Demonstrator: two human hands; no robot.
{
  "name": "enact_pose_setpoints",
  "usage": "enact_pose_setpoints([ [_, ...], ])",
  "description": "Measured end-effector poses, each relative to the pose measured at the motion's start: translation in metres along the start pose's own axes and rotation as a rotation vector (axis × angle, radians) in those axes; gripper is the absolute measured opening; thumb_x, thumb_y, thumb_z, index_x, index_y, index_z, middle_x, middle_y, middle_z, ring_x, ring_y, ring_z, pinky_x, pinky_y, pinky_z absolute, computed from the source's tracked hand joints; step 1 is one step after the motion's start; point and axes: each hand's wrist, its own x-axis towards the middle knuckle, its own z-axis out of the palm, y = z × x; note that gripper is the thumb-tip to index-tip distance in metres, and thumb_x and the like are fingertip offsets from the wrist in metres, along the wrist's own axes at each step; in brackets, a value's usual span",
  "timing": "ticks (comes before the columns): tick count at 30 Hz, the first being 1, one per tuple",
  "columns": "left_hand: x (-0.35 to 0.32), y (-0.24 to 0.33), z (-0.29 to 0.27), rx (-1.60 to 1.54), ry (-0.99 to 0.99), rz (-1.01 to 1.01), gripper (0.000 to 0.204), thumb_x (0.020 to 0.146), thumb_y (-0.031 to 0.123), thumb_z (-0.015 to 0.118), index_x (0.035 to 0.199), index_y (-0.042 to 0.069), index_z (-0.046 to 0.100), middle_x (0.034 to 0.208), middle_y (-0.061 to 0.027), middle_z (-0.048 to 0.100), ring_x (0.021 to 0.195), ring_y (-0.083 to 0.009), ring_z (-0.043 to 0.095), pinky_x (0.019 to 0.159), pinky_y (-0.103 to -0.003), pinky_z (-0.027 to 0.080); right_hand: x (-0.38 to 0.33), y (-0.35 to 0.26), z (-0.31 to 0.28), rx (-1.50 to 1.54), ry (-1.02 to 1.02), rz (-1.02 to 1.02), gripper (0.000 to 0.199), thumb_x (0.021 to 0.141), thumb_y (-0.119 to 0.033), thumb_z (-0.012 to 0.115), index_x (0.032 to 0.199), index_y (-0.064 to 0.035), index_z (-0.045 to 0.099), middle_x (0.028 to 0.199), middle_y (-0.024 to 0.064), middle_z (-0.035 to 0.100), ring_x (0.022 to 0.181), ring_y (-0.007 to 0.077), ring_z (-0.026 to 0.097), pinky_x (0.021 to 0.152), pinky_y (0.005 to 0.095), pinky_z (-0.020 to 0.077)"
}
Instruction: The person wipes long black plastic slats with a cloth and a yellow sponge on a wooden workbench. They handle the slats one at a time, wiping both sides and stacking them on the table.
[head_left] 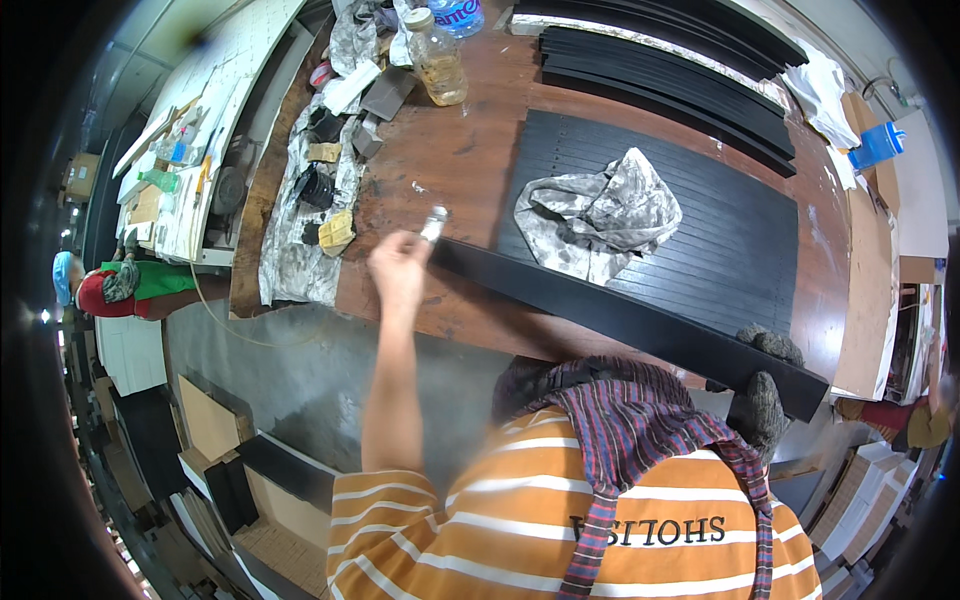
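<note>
two hands of ours in this one. our left hand (399,264) is bare, fingers pinched narrow on a small pale piece (434,224), too blurry to say what it is, right by the left end of a long black board (610,310). can't really tell if those fingers touch the board too. our right hand (763,405) wears a dark grey glove, and its fingers are wrapped round the board near the other end.

the board slants along the near side of the brown tabletop (485,130). just behind it lies a grooved black panel (735,240) with a crumpled, grey-smeared cloth (645,200) on top. past that we've got stacked black strips (660,95), and a blue bottle (877,147) off to the right.

over on the left there's a lidded clear jar (437,65) with murky stuff in it, plus a stained sheet (283,265) carrying a yellow block (338,230) and a black tub (316,187). way off left, somebody in red and green (150,280).
</note>
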Motion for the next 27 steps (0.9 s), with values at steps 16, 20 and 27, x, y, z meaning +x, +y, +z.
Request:
enact_pose_setpoints([
  [16, 0.071, -0.044, -0.092, 0.783, 0.090, 0.248, 0.049, 0.076, 0.008, 0.080, 0.122, 0.013, 0.066, 0.137, -0.0130, 0.058, 0.125, -0.0358, 0.055, 0.108, -0.044, 0.044, 0.001, -0.004, 0.005, -0.014, 0.008, -0.001, 0.044, 0.099, -0.027, 0.065, 0.131, 0.0010, 0.055, 0.123, 0.0178, 0.065, 0.100, 0.0284, 0.068, 0.079, 0.0411, 0.0592],
  [20, 0.051, 0.010, -0.092, 0.407, 0.069, 0.284, 0.047, 0.075, 0.002, 0.080, 0.119, 0.009, 0.065, 0.126, -0.0143, 0.058, 0.119, -0.0340, 0.058, 0.105, -0.041, 0.047, -0.001, -0.004, 0.002, -0.030, 0.008, -0.002, 0.044, 0.099, -0.028, 0.065, 0.131, 0.0010, 0.055, 0.123, 0.0178, 0.065, 0.100, 0.0283, 0.068, 0.079, 0.0411, 0.0592],
  [27, -0.085, 0.169, -0.014, -0.282, -0.436, 0.747, 0.046, 0.070, -0.002, 0.078, 0.114, 0.010, 0.069, 0.128, -0.0121, 0.057, 0.119, -0.0289, 0.058, 0.100, -0.040, 0.051, 0.000, -0.006, -0.003, -0.055, 0.020, -0.016, 0.044, 0.099, -0.028, 0.065, 0.131, 0.0010, 0.055, 0.123, 0.0177, 0.065, 0.100, 0.0281, 0.068, 0.079, 0.0411, 0.0592],
])
